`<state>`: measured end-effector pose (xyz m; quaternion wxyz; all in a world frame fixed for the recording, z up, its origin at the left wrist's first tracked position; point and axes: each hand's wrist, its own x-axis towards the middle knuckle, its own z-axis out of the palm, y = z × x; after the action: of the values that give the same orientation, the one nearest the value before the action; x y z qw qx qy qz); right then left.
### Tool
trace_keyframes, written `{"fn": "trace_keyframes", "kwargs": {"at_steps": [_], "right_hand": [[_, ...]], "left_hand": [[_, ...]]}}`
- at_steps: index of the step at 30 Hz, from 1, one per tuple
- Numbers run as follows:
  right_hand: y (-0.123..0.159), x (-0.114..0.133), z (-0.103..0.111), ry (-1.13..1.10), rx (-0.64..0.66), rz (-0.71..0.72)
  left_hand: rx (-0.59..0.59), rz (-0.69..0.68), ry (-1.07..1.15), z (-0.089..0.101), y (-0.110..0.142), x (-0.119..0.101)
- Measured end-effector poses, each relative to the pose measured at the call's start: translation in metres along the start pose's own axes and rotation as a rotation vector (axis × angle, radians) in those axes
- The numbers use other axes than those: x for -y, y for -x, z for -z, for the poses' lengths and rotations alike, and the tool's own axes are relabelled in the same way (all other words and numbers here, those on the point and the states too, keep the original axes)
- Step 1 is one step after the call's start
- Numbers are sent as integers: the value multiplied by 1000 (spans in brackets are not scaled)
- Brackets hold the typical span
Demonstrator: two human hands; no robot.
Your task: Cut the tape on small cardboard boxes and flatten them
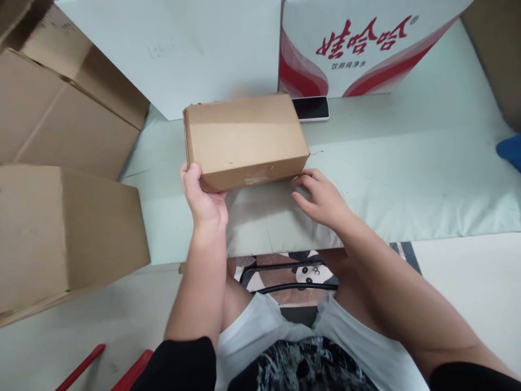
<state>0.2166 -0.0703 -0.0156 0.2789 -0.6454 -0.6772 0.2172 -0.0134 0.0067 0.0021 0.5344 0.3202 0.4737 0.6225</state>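
Note:
A brown cardboard box [248, 133], closed on top, is in front of me with its left end slightly raised or tilted; I cannot tell exactly how much of it rests on the table. My left hand [203, 195] grips its near left corner, the thumb on the front side and the other fingers partly hidden beneath. At the near right corner is my right hand [319, 198], its fingers apart and the fingertips touching or almost touching the lower edge. A piece of tape [256, 177] shows on the box's near side.
Behind the box stand a large white carton [183, 54] and a white carton with red print [362, 51]. A phone [312, 108] lies just behind the box on the pale green tablecloth [407, 174]. Brown cartons [101, 228] crowd the left; a blue object [510, 151] is far right.

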Motion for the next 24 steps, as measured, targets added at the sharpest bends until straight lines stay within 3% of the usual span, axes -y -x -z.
{"fn": "trace_keyframes", "kwargs": {"at_steps": [10,24], "right_hand": [[1,-1,2,-10,-40,-18],[0,0,2,-26,-46,-20]], "left_hand": [[-51,55,37,-10,7,-2],[-13,24,40,-8,7,0]]}}
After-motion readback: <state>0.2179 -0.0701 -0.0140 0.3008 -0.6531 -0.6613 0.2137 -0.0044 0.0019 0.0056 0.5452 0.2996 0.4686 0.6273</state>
